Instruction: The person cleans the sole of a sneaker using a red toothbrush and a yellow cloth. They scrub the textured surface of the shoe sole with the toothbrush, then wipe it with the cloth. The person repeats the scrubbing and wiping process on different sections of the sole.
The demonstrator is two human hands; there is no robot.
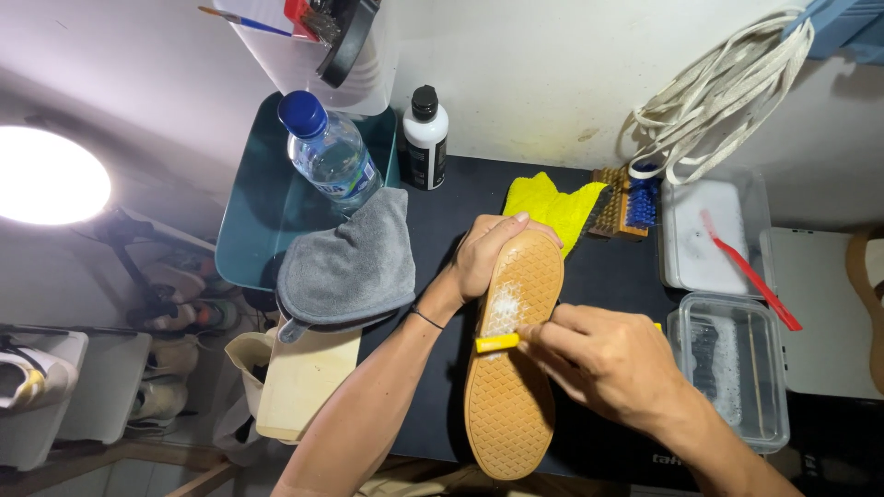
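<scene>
The right hand (pixel 612 359) is gripping a small yellow-handled brush (pixel 497 343), pressing its head against the tan rubber sole of a shoe (pixel 509 368), where a patch of white foam (pixel 503 308) is lying on the diamond-patterned tread. The left hand (pixel 493 253) is clasping the far end of the shoe, fingers curling over its rim. The shoe is being held sole-up above the dark worktop (pixel 617 267), its long axis running from the person's body away toward the wall, tilted slightly right at the far end. Just beyond it a yellow cloth (pixel 552 207) is lying crumpled, beside a wooden brush with blue bristles (pixel 631 202). A grey microfibre towel (pixel 350 262) is draping over a teal tub (pixel 249 212), which is holding a clear water bottle (pixel 327 152); a white bottle with a black cap (pixel 425 138) is standing near the pale wall. On the right, clear plastic containers (pixel 732 368) are holding soapy water, and a bright round lamp (pixel 46 175) is glowing at the left.
</scene>
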